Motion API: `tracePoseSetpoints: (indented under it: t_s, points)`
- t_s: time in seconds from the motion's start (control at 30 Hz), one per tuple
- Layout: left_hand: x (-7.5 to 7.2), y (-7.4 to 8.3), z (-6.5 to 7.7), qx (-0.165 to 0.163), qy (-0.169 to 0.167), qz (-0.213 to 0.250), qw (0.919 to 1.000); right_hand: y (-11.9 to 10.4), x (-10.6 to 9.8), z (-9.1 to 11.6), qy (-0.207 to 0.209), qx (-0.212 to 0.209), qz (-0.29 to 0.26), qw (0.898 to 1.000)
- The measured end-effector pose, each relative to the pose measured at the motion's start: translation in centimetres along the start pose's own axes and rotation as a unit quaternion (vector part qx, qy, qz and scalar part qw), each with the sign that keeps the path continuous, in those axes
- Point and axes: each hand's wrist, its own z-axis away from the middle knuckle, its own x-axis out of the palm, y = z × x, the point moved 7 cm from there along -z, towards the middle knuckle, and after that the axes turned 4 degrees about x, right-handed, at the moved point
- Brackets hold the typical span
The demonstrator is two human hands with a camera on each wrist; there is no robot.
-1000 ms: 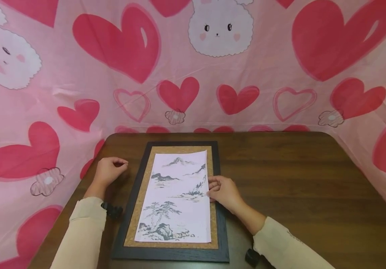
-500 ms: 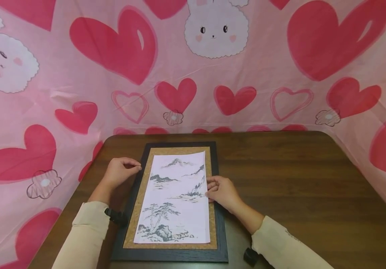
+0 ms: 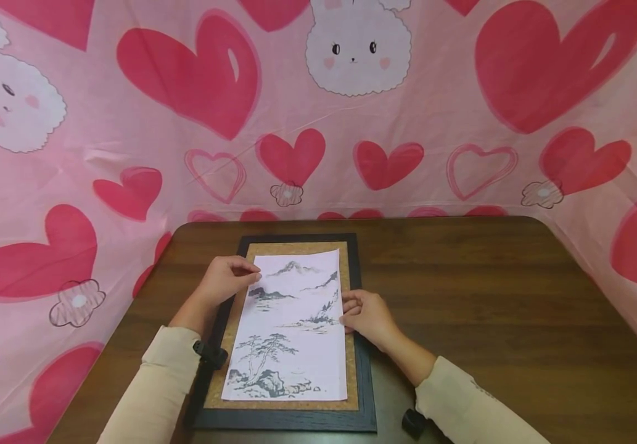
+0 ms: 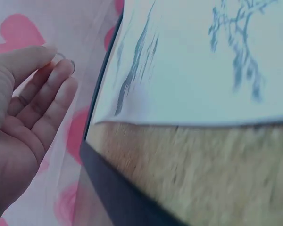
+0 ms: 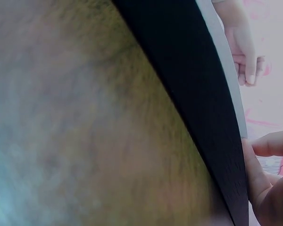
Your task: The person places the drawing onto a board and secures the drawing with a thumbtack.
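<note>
A white sheet of paper (image 3: 296, 320) printed with an ink landscape lies over a black-framed cork board (image 3: 290, 405). My left hand (image 3: 228, 280) reaches over the board's left side, its fingertips at the sheet's upper left corner. Between its thumb and fingers it pinches a small clear, curved-edged thing (image 4: 66, 60), too small to name surely. At the sheet's right edge, about halfway down, my right hand (image 3: 370, 317) pinches the paper between thumb and fingers. In the right wrist view the black frame (image 5: 188, 80) hides part of that grip.
The board lies on a dark brown wooden table (image 3: 479, 320), left of its middle. A pink cloth (image 3: 440, 105) with hearts and rabbit faces hangs behind and at both sides. Black wrist cameras sit at the left cuff (image 3: 169, 361) and the right cuff (image 3: 446, 394).
My left hand has moved right, from beside the board to over the sheet's upper left corner. My right hand stays at the sheet's right edge.
</note>
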Motion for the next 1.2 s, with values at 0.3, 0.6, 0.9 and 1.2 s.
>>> tracePoseSetpoints:
  t_s: [0.3,0.6,0.9,1.2]
  points:
    - [1.9,0.8,-1.1,0.000,-0.019,-0.025,0.9995,0.1,0.1,0.0,-0.005,-0.008,-0.002,1.000]
    - [3.1,1.1,-2.4,0.019,-0.034,-0.044,0.9983,0.2,0.1,-0.1,0.005,0.001,-0.001,1.000]
    - [4.6,1.1,-4.5,0.024,-0.014,-0.071,0.9971,0.4,0.0,-0.2,0.007,0.000,0.005,1.000]
    - [6.1,-0.4,-6.4,0.012,0.031,-0.075,0.9967,0.3,0.0,-0.2,0.007,-0.006,0.015,1.000]
